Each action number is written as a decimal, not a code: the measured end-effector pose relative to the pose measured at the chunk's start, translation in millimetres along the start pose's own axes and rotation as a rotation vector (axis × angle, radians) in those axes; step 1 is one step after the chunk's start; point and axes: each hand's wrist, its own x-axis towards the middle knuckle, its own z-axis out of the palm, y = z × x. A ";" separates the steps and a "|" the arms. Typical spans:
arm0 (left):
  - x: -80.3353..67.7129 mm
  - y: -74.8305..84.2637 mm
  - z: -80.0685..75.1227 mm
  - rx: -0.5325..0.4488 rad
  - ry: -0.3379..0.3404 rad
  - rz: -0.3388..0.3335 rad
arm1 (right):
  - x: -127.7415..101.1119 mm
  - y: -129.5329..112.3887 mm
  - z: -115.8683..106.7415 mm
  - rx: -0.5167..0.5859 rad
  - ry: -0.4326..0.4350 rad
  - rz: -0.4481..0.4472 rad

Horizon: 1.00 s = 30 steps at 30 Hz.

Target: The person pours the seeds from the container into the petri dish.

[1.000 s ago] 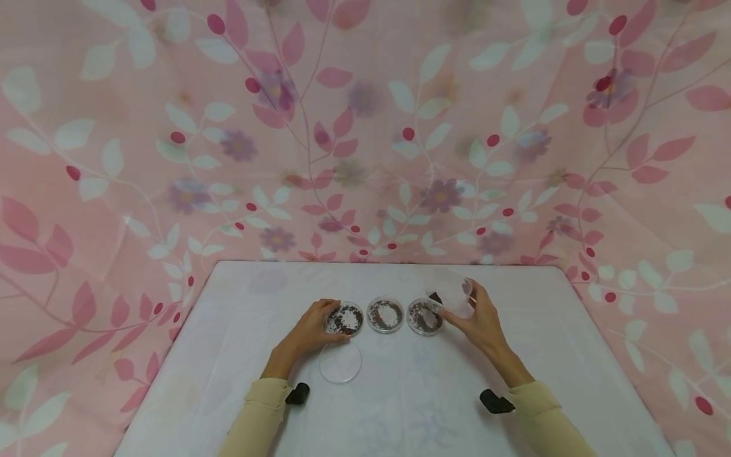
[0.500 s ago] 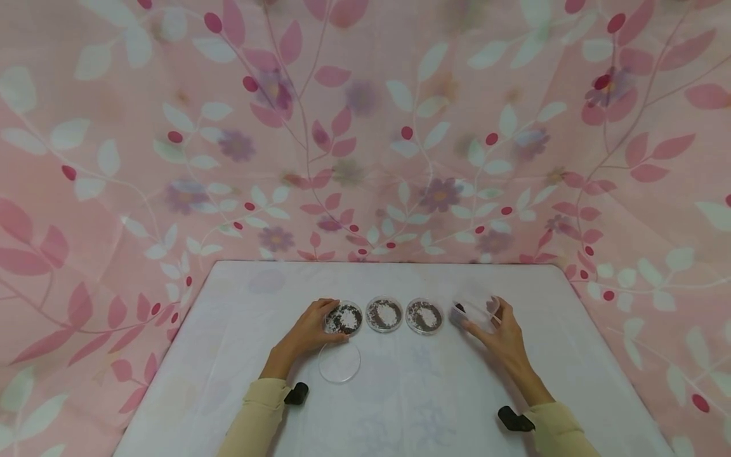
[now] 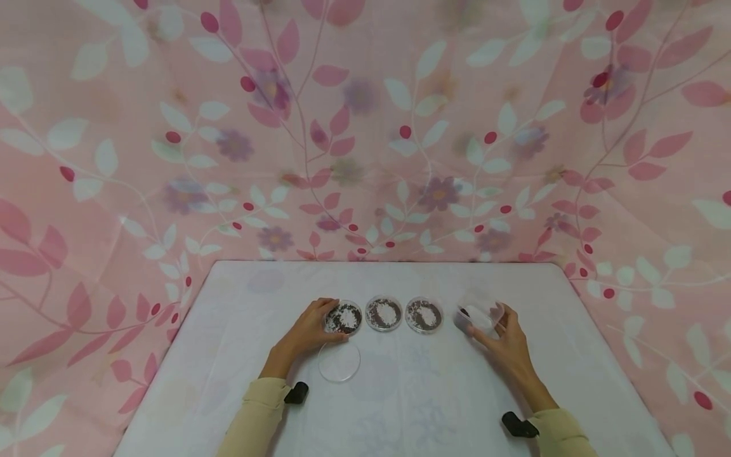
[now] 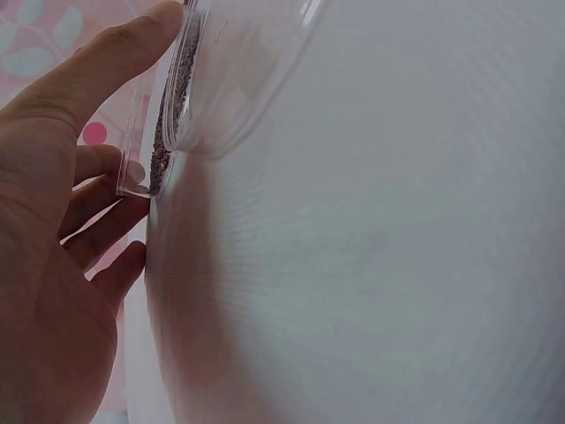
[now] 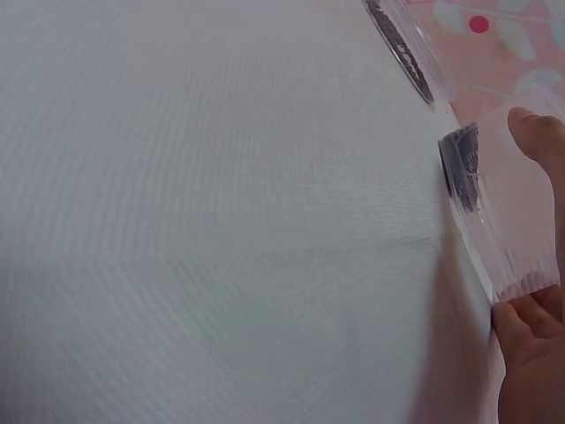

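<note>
My left hand (image 3: pixel 301 330) holds the leftmost petri dish (image 3: pixel 344 317) by its rim, thumb at the near side and fingers at the far side. Dark, soil-like crumbs with a pale middle lie inside it. A second petri dish (image 3: pixel 384 313) and a third petri dish (image 3: pixel 424 315) stand in a row to its right, with similar contents. Just in front of the held dish lies a clear round lid (image 3: pixel 339 363). On the right, my right hand (image 3: pixel 510 346) grips a clear plastic tub (image 5: pixel 512 212) with dark crumbs at its left end. The fingers behind the tub are partly hidden.
All this is on a table with a white cloth (image 3: pixel 400 393). A pink floral curtain (image 3: pixel 365 127) hangs behind the table and at its sides. Black wrist devices, such as the one at the right sleeve (image 3: pixel 518 424), sit close above the cloth.
My right hand has carried the tub from above the third petri dish to the right and lowered it toward the table. The left hand keeps its place on the leftmost dish.
</note>
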 end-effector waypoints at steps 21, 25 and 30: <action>1.7 0.5 -0.4 0.009 -0.010 -0.013 | -0.6 2.2 1.5 -0.015 -0.002 0.035; 2.0 0.2 -0.7 0.013 -0.007 -0.001 | 0.0 2.9 2.2 -0.011 -0.005 0.044; 1.5 1.1 -0.6 0.008 -0.003 0.004 | -0.3 5.4 3.8 0.005 0.016 0.044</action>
